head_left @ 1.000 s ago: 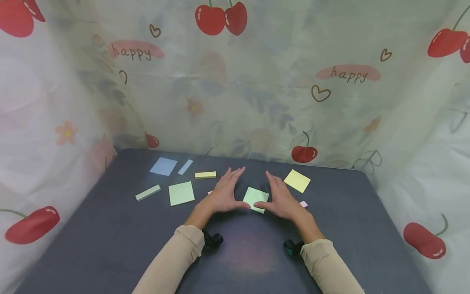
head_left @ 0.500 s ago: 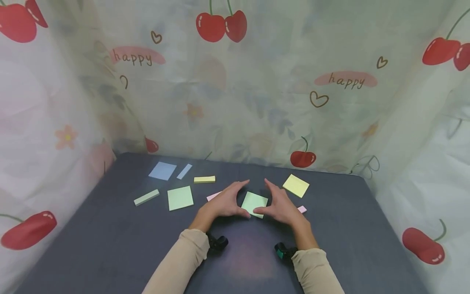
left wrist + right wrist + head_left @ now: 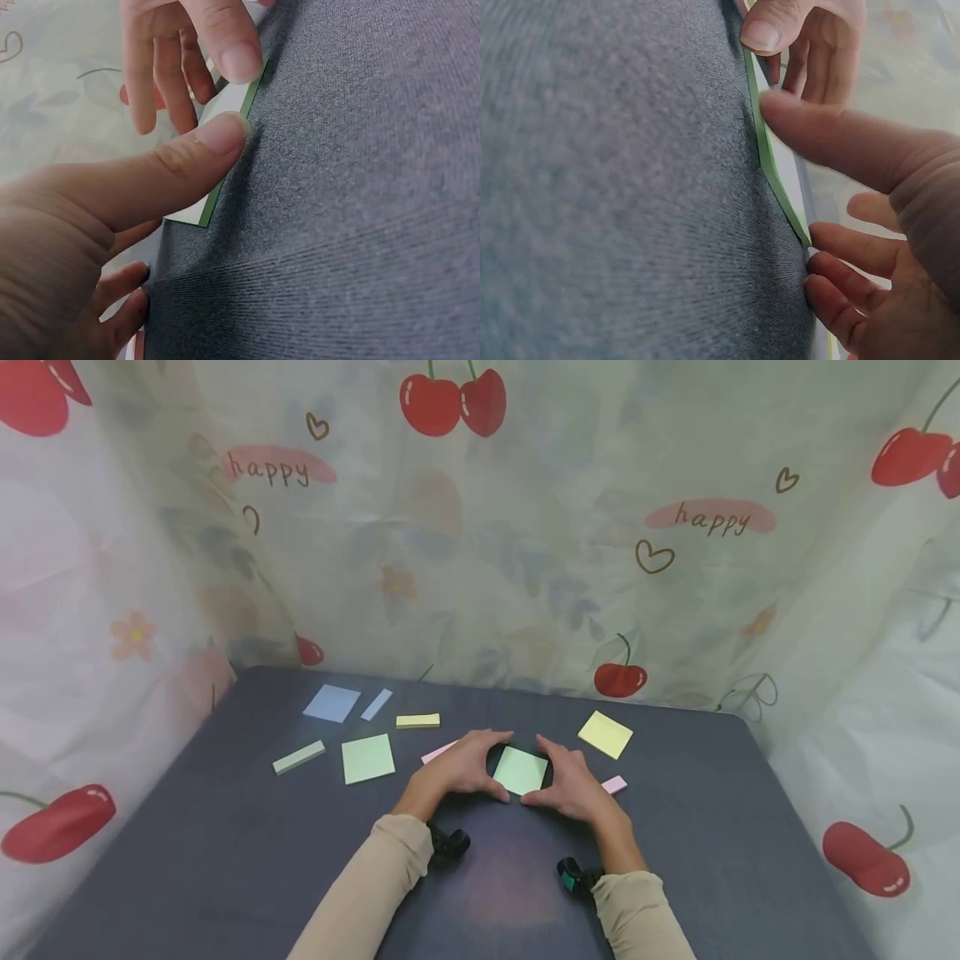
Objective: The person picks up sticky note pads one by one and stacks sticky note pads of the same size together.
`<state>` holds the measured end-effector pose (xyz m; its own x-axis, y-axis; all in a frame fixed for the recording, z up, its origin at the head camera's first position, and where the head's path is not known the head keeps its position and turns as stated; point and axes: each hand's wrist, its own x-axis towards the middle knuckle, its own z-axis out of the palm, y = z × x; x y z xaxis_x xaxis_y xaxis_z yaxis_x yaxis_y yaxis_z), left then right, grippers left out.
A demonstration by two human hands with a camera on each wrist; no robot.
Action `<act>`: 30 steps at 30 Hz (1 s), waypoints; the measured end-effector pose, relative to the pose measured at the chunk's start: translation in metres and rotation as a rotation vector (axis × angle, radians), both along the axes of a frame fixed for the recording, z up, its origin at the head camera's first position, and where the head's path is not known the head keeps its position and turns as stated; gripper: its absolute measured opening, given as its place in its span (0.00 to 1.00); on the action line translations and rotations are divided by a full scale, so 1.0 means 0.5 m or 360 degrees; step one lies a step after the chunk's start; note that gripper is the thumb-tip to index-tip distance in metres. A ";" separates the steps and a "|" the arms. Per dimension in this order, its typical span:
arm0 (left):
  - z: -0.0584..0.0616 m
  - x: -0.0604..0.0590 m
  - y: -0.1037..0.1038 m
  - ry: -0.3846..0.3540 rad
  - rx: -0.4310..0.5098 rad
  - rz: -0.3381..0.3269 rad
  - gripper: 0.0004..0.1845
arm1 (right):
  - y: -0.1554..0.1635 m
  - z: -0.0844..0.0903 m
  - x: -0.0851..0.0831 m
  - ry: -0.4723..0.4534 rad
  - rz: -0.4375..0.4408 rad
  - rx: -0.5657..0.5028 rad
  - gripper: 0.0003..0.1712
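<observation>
Left hand (image 3: 459, 768) and right hand (image 3: 572, 774) pinch green sticky pad (image 3: 521, 771) from opposite sides, thumbs at near edge, squaring it flat on worktop (image 3: 225, 852).

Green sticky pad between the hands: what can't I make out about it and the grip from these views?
- Green sticky pad: head view too small to show whether it lifts off the table.
- Left hand: its fingers hide the pad's far edge in the left wrist view.
- Right hand: right wrist view shows the pad edge-on only.
- Pink note: partly hidden by the left hand.
</observation>
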<state>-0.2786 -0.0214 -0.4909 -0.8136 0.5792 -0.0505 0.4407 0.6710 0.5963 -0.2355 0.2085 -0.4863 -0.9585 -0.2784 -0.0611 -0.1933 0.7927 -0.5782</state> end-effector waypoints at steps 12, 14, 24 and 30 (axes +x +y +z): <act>0.004 -0.001 0.006 0.0081 -0.0043 -0.0028 0.51 | -0.002 0.002 -0.002 0.0031 0.0040 0.0095 0.52; 0.006 0.001 0.010 0.0107 -0.0064 -0.0026 0.51 | -0.001 0.005 -0.002 0.0026 0.0045 0.0106 0.50; 0.012 0.013 0.016 0.0226 -0.0224 0.0064 0.44 | -0.006 0.010 -0.003 0.0048 0.0140 0.0027 0.47; 0.011 0.017 0.012 0.0235 -0.0242 0.0102 0.44 | -0.006 0.005 -0.011 0.0014 0.0085 -0.0154 0.40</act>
